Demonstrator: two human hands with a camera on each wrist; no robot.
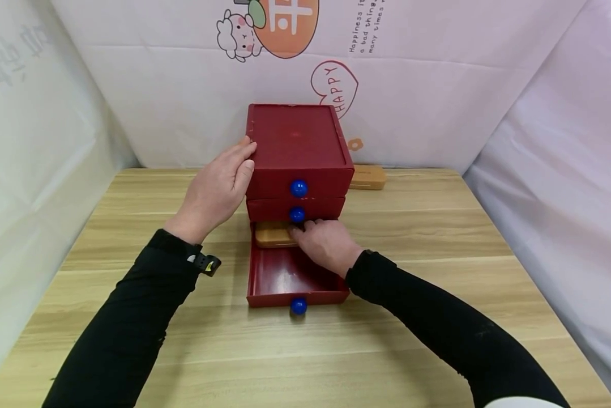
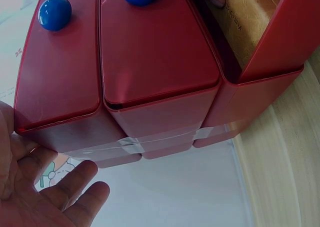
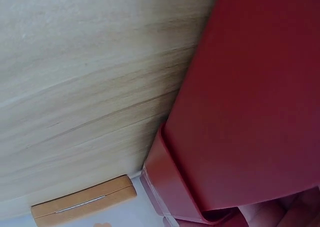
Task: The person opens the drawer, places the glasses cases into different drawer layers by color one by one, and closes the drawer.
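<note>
A red three-drawer box with blue knobs stands on the table, its bottom drawer pulled out. At the back of that drawer lies a tan glasses case, its lettered face showing in the left wrist view. My right hand reaches into the drawer and grips the case's right end, thumb in front; the other fingertips are partly hidden under the middle drawer. Against the upper left side of the box rests my left hand, its fingers extended.
Behind the box's right side lies a second tan case, seen also at the bottom of the right wrist view. White printed cloth hangs behind the table and along both sides. Clear tape runs across the drawer units.
</note>
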